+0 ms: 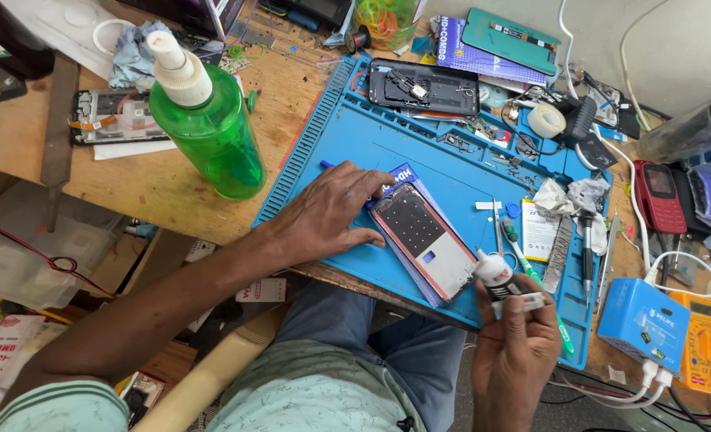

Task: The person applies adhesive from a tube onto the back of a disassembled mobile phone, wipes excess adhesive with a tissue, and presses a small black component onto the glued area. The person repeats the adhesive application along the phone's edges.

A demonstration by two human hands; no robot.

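My left hand [327, 214], spread flat, steadies the thin, likely fragile phone frame [424, 242] by its edge; my right hand [515, 340] pinches a light glue tube [499, 282]

A matt blue rubbery mat [387, 144] is laid on rough, worn wood [139, 180]. At ten o'clock a glossy translucent green plastic bottle [211, 132] is seen; crumpled cloth [135, 52] lies beyond.

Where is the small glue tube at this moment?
In the head view, the small glue tube is in the right hand, low and right of centre, at the near edge of the blue mat, beside the opened phone.
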